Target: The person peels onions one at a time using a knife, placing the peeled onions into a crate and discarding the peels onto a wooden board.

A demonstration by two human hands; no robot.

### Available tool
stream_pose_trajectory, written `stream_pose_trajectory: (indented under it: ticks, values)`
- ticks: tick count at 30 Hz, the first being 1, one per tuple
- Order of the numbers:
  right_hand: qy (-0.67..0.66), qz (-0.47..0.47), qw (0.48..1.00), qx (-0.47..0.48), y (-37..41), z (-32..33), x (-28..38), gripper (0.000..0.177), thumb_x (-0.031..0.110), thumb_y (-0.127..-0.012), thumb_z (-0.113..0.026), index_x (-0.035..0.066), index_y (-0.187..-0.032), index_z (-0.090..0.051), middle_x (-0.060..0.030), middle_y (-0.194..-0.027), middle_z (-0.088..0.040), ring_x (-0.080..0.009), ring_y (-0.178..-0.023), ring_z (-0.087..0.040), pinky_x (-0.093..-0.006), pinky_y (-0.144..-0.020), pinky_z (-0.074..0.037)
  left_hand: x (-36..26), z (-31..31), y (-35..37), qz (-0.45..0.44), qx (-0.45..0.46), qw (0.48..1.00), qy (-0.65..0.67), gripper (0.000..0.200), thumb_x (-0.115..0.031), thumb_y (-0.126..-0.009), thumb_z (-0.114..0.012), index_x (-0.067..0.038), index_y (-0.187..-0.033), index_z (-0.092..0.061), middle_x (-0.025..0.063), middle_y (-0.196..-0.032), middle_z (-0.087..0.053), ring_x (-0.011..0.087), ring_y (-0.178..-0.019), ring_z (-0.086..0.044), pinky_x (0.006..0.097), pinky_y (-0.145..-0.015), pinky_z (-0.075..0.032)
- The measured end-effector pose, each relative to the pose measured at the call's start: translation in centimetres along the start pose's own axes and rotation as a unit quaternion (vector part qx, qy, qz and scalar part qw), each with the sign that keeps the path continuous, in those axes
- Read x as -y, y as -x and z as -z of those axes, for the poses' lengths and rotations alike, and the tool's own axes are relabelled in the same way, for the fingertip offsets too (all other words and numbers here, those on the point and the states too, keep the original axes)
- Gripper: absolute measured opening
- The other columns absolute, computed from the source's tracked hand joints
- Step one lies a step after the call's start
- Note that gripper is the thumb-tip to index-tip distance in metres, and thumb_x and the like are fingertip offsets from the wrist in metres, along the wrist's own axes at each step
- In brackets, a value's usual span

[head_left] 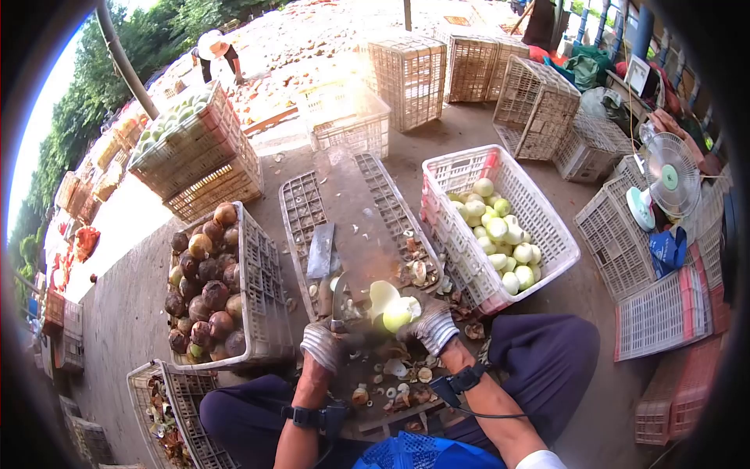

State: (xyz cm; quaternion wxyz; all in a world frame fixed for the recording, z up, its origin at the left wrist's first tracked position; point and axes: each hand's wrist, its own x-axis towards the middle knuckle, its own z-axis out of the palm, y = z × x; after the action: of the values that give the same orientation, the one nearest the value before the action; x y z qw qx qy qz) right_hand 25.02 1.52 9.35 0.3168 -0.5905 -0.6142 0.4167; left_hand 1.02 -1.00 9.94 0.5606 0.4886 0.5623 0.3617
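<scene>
Outdoor yard, concrete floor (133,313), empty crates stacked around, fan (668,180) at right. Plank (351,211) lies across an upturned crate, littered with peelings. Right hand (430,324) clasps a pale peeled fruit (398,313) over the plank's near end. Left hand (324,344) grips a knife (341,298) beside it. Brown fruit crate (262,281) left, peeled-fruit crate (547,227) right.

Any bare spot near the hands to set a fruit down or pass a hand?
Free: the far half of the board, between the cleaver and the white crate; the concrete strip right of that crate, before the fan. Crowded: the near end, where the left hand holds a knife and the right hand a pale fruit, amid peel scraps.
</scene>
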Motion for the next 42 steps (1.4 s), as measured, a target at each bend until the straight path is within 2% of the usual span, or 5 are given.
stream_pose_trajectory:
  ticks: [6, 11, 19, 24, 42]
  values:
    - [0.067, 0.003, 0.997, 0.027, 0.6, -2.6, 1.2, 0.072, 0.018, -0.051, -0.082, 0.012, -0.118, -0.058, -0.0114, -0.104, -0.066, -0.0266, -0.093, -0.064, -0.034, -0.082, -0.051, -3.3, -3.4, 0.7, 0.031, -0.003, 0.984, 0.175, 0.019, -0.012, -0.087, -0.061, -0.003, -0.103, -0.062, 0.0003, -0.084, -0.063, 0.0063, -0.068, -0.055, 0.0227, -0.054, -0.043]
    - [0.101, 0.023, 0.992, 0.066, 0.9, -5.4, -1.4, 0.065, 0.015, -0.054, -0.078, 0.012, -0.115, -0.057, -0.0145, -0.102, -0.066, -0.0322, -0.092, -0.064, -0.0359, -0.081, -0.051, 1.2, -3.0, -0.2, -0.262, -0.009, 0.945, -0.198, 0.021, -0.017, -0.082, -0.064, -0.003, -0.098, -0.062, 0.0054, -0.077, -0.063, 0.0165, -0.064, -0.056, 0.0308, -0.056, -0.045]
    - [0.028, -0.043, 0.995, 0.082, 1.7, -5.3, 0.4, 0.063, 0.008, -0.055, -0.076, 0.013, -0.116, -0.057, -0.0124, -0.101, -0.067, -0.0291, -0.089, -0.065, -0.0345, -0.081, -0.051, -7.5, -4.6, 2.7, 0.098, -0.028, 0.995, -0.022, 0.021, -0.004, -0.087, -0.057, 0.001, -0.107, -0.061, 0.0143, -0.091, -0.067, 0.0228, -0.062, -0.064, 0.0327, -0.051, -0.051]
    - [0.055, 0.145, 0.987, 0.049, 1.6, -5.5, -2.2, 0.039, 0.012, -0.067, -0.07, 0.009, -0.105, -0.061, -0.0128, -0.088, -0.067, -0.0285, -0.078, -0.065, -0.0356, -0.071, -0.053, -4.4, -3.8, 1.6, 0.198, 0.018, 0.969, 0.149, 0.025, -0.007, -0.083, -0.064, -0.002, -0.106, -0.059, 0.0125, -0.088, -0.066, 0.0213, -0.056, -0.061, 0.0316, -0.046, -0.048]
    - [-0.125, -0.024, 0.989, 0.081, 1.6, -3.9, -0.7, 0.057, 0.004, -0.063, -0.073, 0.009, -0.119, -0.061, -0.0079, -0.1, -0.068, -0.0179, -0.083, -0.062, -0.0307, -0.076, -0.053, 1.5, -2.1, -1.5, 0.002, 0.018, 0.972, 0.233, 0.025, -0.013, -0.075, -0.07, -0.005, -0.098, -0.065, 0.0058, -0.084, -0.064, 0.0169, -0.074, -0.062, 0.0319, -0.06, -0.05]
